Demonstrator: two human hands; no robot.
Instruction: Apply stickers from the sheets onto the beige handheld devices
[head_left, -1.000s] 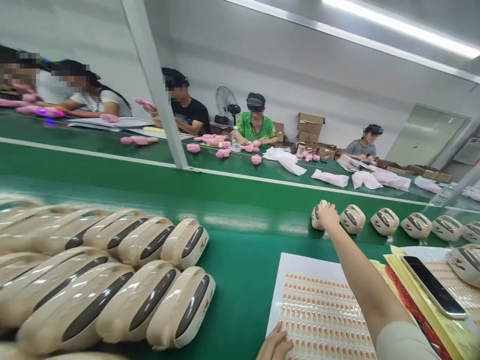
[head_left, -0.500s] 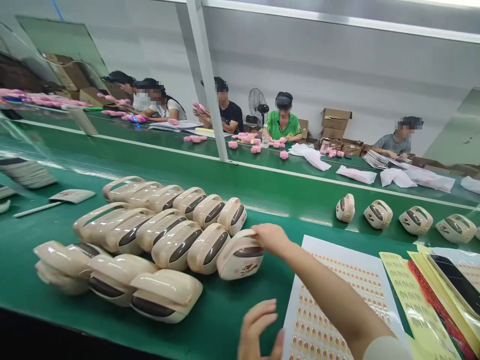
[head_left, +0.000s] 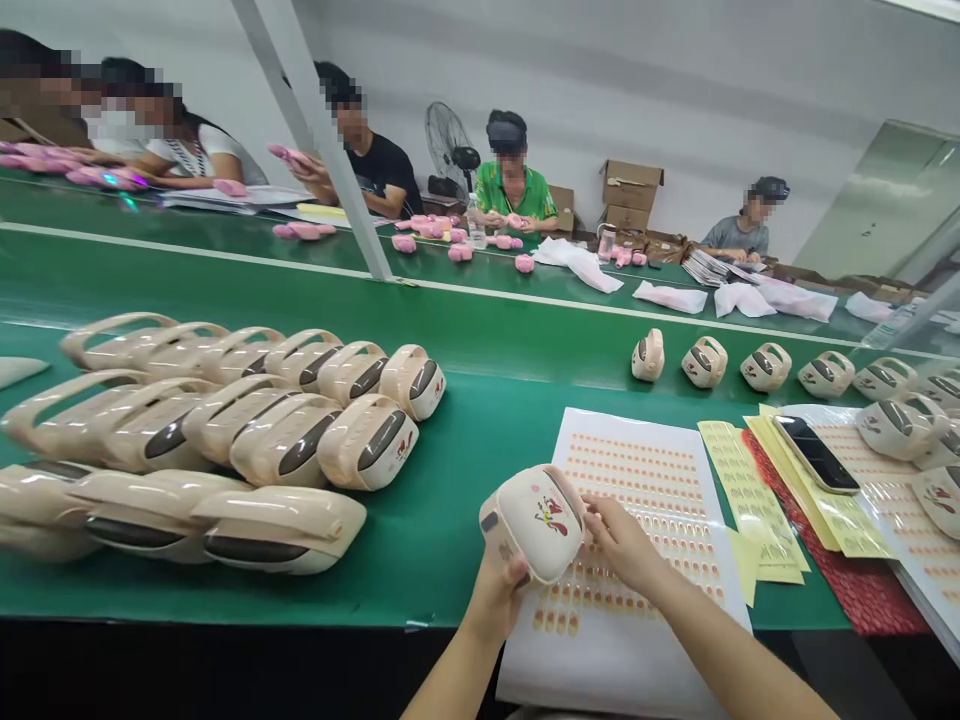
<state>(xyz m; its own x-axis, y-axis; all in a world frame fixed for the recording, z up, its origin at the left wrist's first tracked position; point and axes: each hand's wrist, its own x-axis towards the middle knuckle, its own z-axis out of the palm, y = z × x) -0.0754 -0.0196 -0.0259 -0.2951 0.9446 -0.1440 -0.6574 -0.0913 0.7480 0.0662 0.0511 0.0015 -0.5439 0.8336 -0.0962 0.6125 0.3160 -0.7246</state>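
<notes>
A cream plastic case with a carrying handle [head_left: 534,525] is tilted above a sticker sheet [head_left: 622,460], its front with a red printed figure facing up. My left hand [head_left: 496,592] is closed round its lower left side, thumb at the bottom edge. At its right side my right hand [head_left: 619,540] is closed on it where the handle lies; the fingertips are partly hidden. Small orange-and-gold oval stickers cover the sheet in rows. To the left, similar cream cases [head_left: 367,440] with dark windows stand in rows, and several in the nearest row [head_left: 277,520] lie tipped over.
More cream cases [head_left: 766,367] line the green table's far right. Yellow label sheets [head_left: 742,490], a red mesh strip [head_left: 840,580] and a phone [head_left: 815,453] lie to my right. Across the table, co-workers handle pink items [head_left: 442,228]. A metal post [head_left: 322,140] stands between.
My right hand has lifted a case from the end of the middle row and brought it right and nearer, over the sticker sheet. My left hand has taken hold of it too. The view has shifted.
</notes>
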